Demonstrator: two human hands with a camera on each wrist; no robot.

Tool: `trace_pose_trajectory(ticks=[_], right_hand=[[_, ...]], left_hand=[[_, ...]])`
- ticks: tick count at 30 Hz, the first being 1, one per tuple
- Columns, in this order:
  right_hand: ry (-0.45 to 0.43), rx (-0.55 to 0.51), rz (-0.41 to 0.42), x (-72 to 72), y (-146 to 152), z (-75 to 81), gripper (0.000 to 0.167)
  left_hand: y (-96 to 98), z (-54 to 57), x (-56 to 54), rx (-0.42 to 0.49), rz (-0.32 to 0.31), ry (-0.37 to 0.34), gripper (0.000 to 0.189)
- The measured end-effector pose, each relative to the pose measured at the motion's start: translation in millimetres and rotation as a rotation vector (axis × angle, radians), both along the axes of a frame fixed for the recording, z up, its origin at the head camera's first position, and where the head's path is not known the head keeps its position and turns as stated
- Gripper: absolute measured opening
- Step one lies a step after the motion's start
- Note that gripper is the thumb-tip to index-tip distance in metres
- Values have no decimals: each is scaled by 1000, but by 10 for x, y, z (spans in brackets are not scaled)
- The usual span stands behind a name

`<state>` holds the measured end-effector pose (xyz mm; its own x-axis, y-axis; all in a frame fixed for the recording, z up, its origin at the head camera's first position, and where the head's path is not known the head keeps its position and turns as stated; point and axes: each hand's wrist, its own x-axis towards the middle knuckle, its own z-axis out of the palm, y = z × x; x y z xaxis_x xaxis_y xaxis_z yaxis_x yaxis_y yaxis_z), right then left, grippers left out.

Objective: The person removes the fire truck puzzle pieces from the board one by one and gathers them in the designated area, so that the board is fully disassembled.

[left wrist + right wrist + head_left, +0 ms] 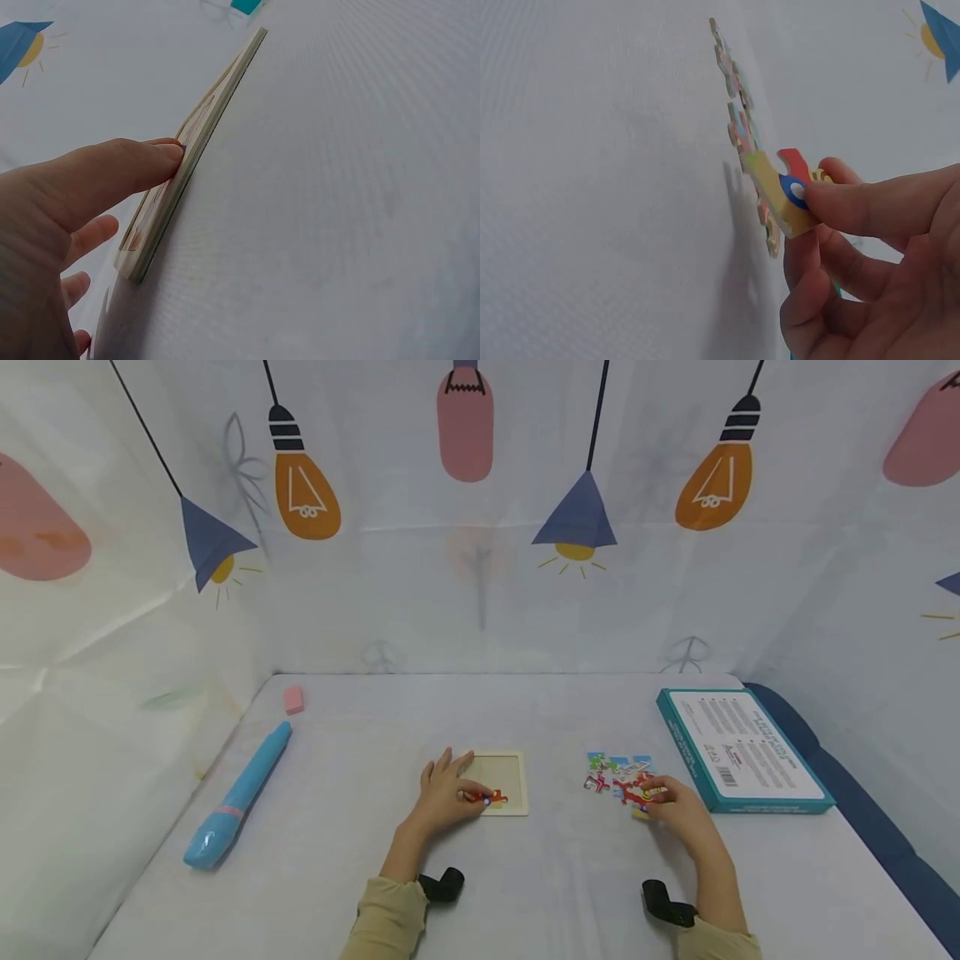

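Observation:
My left hand (444,795) rests over a small wooden puzzle tray (523,785), fingers spread. Its thumb (161,161) presses on a red and yellow puzzle piece (497,797) lying along the tray's lower side. In the left wrist view the tray's edge (191,165) stands out as a thin strip, and the other fingers hang loosely. My right hand (677,806) pinches a jigsaw piece (774,193) between thumb and fingers, yellow with red and a blue-and-white round mark. It is raised and tilted beside a cluster of loose colourful puzzle pieces (618,770).
A teal box (746,743) with a white printed label lies at the right. Along the left side lies a long blue tapered object (240,797), with a pink block (293,699) beyond it. White sheeting with printed lamps stands behind the white tabletop (555,877).

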<state>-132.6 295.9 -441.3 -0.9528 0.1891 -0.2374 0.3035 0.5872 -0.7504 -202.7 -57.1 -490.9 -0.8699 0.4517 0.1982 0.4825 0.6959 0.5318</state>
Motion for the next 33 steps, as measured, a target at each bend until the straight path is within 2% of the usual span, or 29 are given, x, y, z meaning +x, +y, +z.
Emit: trace_pose_trajectory(ticks=[5,12,21,26,33], right_hand=[[-37,51,-44,2,70,-50,33],[-45,155,-74,-7,85,-95,32],[3,230,-83,-41,48,-92,38],[82,169,-62,-88,-66,-51,36],[216,108,-8,-217,-414,-66,30]], left_hand=[[-12,-22,-2,9,-4,0,17],[-13,-24,-4,6,-3,-11,19],[-19,13,-20,-13,21,-35,46],[-36,29,-8,-8,51,-39,46],[-60,38,5,-21,111,-8,45]])
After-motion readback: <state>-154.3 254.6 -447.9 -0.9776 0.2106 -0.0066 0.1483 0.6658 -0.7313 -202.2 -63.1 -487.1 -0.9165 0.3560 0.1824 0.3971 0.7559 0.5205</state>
